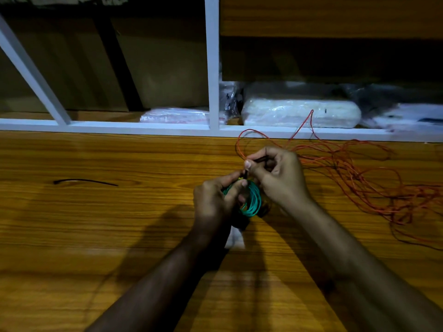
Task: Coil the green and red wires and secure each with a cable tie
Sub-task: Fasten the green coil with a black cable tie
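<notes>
A tight coil of green wire [253,202] is held just above the wooden table [119,224], in the middle of the head view. My left hand [214,202] grips the coil from the left, fingers curled round it. My right hand [278,174] pinches the tail of a black cable tie [260,160] that runs down to the top of the coil. The red wire [364,178] lies loose and tangled on the table to the right, one loop rising toward the shelf. A second black cable tie [84,181] lies flat at the left.
A white-framed shelf [213,92] stands along the back edge of the table. Plastic-wrapped packages [299,113] and a clear bag [175,115] lie on its lowest level. A small white object [236,239] shows under my left wrist.
</notes>
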`<state>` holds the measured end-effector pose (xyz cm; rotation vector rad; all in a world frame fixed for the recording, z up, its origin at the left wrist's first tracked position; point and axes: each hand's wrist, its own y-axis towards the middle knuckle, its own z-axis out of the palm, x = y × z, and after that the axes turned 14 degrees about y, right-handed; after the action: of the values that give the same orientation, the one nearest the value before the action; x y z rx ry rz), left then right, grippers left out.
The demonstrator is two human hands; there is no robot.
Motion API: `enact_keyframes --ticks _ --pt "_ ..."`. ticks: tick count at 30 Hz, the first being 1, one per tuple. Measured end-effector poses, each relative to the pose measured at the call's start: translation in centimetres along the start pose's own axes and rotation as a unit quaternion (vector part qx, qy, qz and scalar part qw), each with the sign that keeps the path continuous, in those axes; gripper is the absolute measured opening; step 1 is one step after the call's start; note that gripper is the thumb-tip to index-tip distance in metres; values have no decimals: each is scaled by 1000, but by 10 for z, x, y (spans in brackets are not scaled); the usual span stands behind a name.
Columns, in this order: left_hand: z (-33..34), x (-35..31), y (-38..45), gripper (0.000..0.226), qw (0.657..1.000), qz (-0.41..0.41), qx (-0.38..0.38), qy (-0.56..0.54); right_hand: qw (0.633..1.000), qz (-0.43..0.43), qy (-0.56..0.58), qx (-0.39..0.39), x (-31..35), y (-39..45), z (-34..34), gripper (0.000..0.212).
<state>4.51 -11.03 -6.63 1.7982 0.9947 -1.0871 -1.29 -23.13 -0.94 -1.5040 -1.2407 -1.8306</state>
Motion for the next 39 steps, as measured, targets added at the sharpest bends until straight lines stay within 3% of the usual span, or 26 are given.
enact_keyframes --ticks 4,9,16,17,19,24,29,34,36,39 --pt "-1 -5 -4 23 1000 9 6 -8 1000 17 23 9 3 -1 -2 26" --pt "-4 -4 -10 28 996 67 31 49 996 30 77 -40 0 11 1 26" --pt "-4 -9 -8 22 993 -39 54 -93 997 42 46 -41 -14 17 -2 12" --pt "-3 -10 -6 20 990 -55 53 -118 997 54 46 -33 -13 18 -3 7" --pt "-4 -8 -2 19 986 -70 40 -146 995 90 33 -7 -13 17 -9 20" --pt "-16 1 14 32 982 -86 21 -164 970 195 34 141 -19 -5 -17 17" --pt "-24 3 24 18 969 -122 37 -211 973 188 78 110 -30 -7 1 21" --pt "-39 14 45 26 975 -131 -1 -180 975 197 103 24 -49 20 25 33" --pt "-49 23 56 18 979 -135 -1 -151 976 195 95 -5 -55 37 33 25" --pt "-59 30 62 29 992 -93 37 -81 982 182 58 -7 -63 54 44 13"
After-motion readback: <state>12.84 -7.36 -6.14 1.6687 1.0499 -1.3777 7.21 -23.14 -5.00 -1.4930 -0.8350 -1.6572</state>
